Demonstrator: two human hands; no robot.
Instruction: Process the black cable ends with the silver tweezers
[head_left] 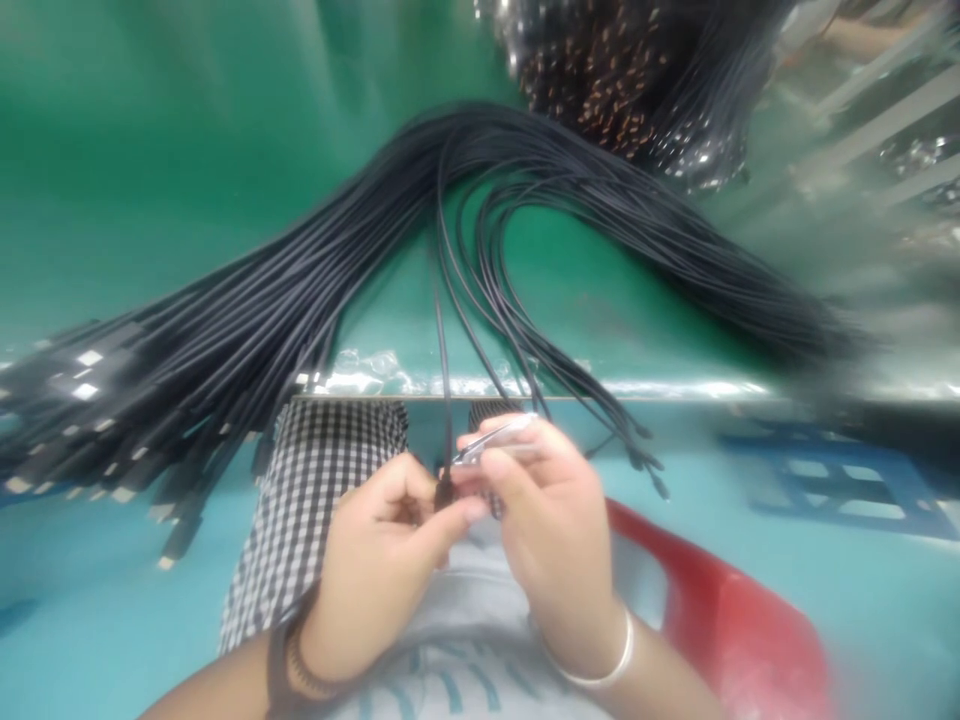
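My left hand (pixel 386 555) pinches the black plug end of a cable (pixel 445 490) between thumb and fingers, with the cable running up over the table edge. Close beside it, my right hand (pixel 551 515) is closed on a thin, shiny clear-and-silver piece (pixel 499 445), too blurred to name. Its fingertips reach up to the plug, and whether they touch it I cannot tell. A large bundle of black cables (pixel 465 135) arches across the green table, its left ends hanging over the front edge. Several loose cables (pixel 600 385) dangle past the edge right of my hands.
The green table (pixel 150 160) ends at a pale, shiny front edge (pixel 637 388). More black cables with copper-coloured tips (pixel 600 80) lie at the back right, near blurred racks. Below are a red stool (pixel 742 630) and a blue crate (pixel 847 480). Checked cloth (pixel 292 510) covers my lap.
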